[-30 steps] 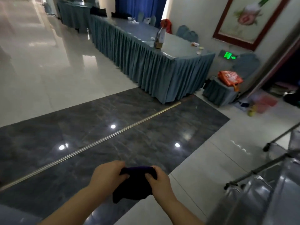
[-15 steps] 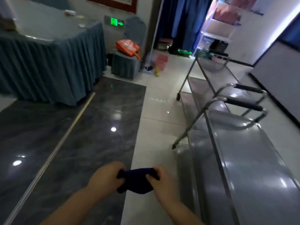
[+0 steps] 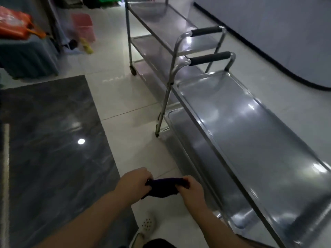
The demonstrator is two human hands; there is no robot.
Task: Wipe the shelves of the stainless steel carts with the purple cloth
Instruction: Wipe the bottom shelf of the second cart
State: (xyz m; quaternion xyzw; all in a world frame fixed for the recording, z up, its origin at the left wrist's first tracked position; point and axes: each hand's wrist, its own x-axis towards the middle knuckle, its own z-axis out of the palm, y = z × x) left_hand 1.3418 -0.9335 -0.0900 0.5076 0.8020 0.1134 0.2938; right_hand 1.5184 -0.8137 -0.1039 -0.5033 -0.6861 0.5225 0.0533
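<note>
Above the floor (image 3: 125, 97), both hands, left (image 3: 133, 182) and right (image 3: 190, 190), pinch my purple cloth (image 3: 163, 187); nearest cart's top shelf (image 3: 259, 136) looks unwiped, everything left.

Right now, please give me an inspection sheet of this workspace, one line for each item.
Surface: near cart's top shelf is bare, shiny steel.
Job's things: purple cloth is off the shelves; a second cart stands beyond.
Clutter: orange bag, pink bin, yellow item on the floor.
Grips: left hand and right hand each hold one cloth end.
Cables: nothing seen.
Surroundings: pale tiles, dark glossy floor panel.
</note>
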